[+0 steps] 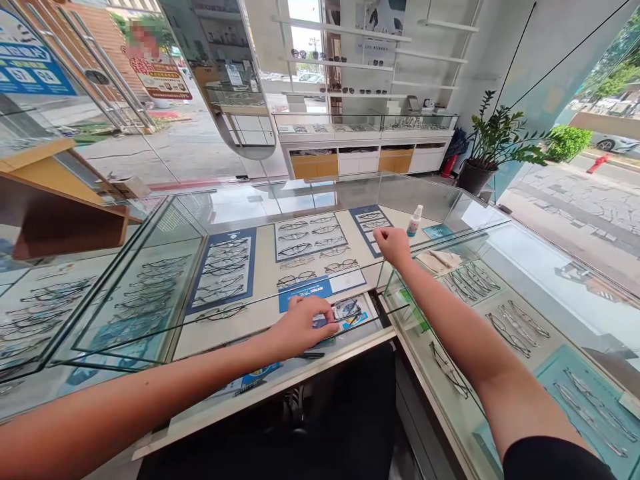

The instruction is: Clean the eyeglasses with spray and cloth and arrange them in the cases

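Observation:
My left hand [311, 320] is over the near edge of the glass display case [260, 190], thumb and index finger curled towards each other. Whatever may be between those fingertips is hidden or too small to name. Just beyond them lies a pair of glasses [349, 309] on a printed sheet. My right hand [393, 247] is closed above the case's right part, and I cannot make out anything in it. Near that hand are a spray bottle [415, 221] and a dark blue tray [367, 217] of glasses. A blue printed card [305, 291] lies beyond my left hand.
Several glasses lie on a blue-edged board [223, 267] at left and a white board [310, 235] in the middle. Glass panels join a right-hand case [520, 320]. A brown wooden object [70, 213] juts in at left; a potted plant [483, 167] stands behind.

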